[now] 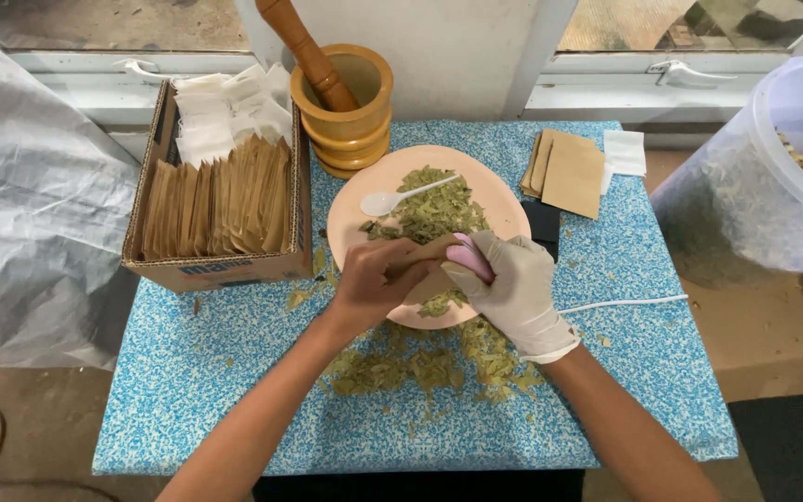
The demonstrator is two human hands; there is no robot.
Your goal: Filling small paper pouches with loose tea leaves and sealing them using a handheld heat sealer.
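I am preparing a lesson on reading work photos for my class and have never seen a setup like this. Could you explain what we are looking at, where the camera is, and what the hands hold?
There is one picture, from a camera worn on the person's head, looking down at their own two hands. The left hand is bare; the right hand wears a pale glove. Together they hold a small brown paper packet, and the right hand also grips a pink tool. They work over a peach plate of dried green leaves with a white spoon on it. On the blue speckled table stand a cardboard box of packets, a wooden mortar with pestle, spare envelopes and spilled leaves.
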